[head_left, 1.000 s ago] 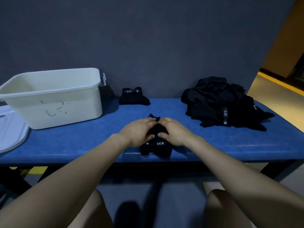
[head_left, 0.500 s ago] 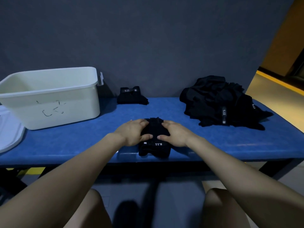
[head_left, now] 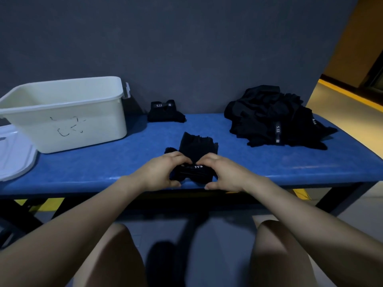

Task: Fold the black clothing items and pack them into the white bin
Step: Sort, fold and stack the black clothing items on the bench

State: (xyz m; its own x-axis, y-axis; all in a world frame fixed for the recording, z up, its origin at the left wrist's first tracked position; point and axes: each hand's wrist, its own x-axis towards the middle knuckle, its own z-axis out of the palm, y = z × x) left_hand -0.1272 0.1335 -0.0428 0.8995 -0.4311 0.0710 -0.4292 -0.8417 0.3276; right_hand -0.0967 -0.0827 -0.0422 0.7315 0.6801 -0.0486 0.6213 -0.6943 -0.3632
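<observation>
So we're sitting at the blue bench (head_left: 83, 168), which carries everything. The bin (head_left: 68, 112) is on the left end, near enough that a folded piece can go in without getting up, we guess. Its mouth tilts away from us, so we can't tell if anything's inside. The lid (head_left: 14, 154) lies beside it, cut off by the frame edge.

Over on the right is the pile (head_left: 275, 119) of unfolded black stuff, well apart from the bin, probably so done and undone don't mix. How many pieces are in there? No clue, it's one dark lump.

At the back by the wall is a folded piece (head_left: 164, 111), waistband label facing us, parked rather than binned for now.

Right in front of us, at the near edge, is the garment (head_left: 196, 150) we're working on. Our left hand (head_left: 161, 172) and right hand (head_left: 226, 172) both pinch the rolled waistband end between fingers and thumbs, one from each side, likely to keep the fold square. The far end lies flat on the bench. Dim light swallows the creases.
</observation>
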